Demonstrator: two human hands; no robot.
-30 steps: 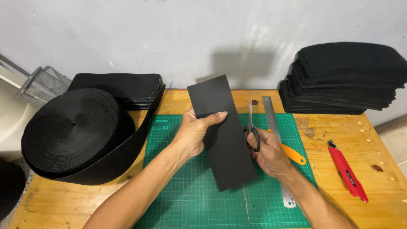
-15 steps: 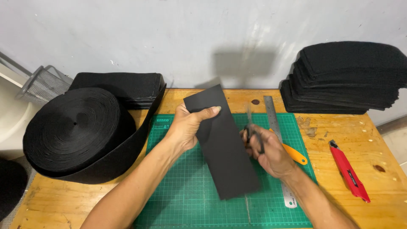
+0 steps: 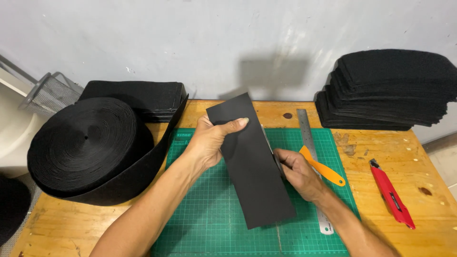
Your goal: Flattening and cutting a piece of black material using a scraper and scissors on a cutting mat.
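At far left, a large roll of black webbing (image 3: 85,145) rests on the worktop (image 3: 62,228), its loose tail running back toward a flat stack of black pieces (image 3: 138,97) behind it. My left hand (image 3: 212,140) is closed on the upper end of a long black strip (image 3: 252,162), thumb laid across its face, holding it tilted above the green cutting mat (image 3: 209,219). Compared with half a second ago, the strip has swung further clockwise and its lower end now sits lower on the mat. My right hand (image 3: 297,173) grips scissors (image 3: 273,152) at the strip's right edge; the blades are mostly hidden behind it, where earlier they showed more. Right of that hand lie an orange-handled tool (image 3: 323,169), a steel ruler (image 3: 309,143), a red utility knife (image 3: 392,200), and a tall stack of black pieces (image 3: 390,90).
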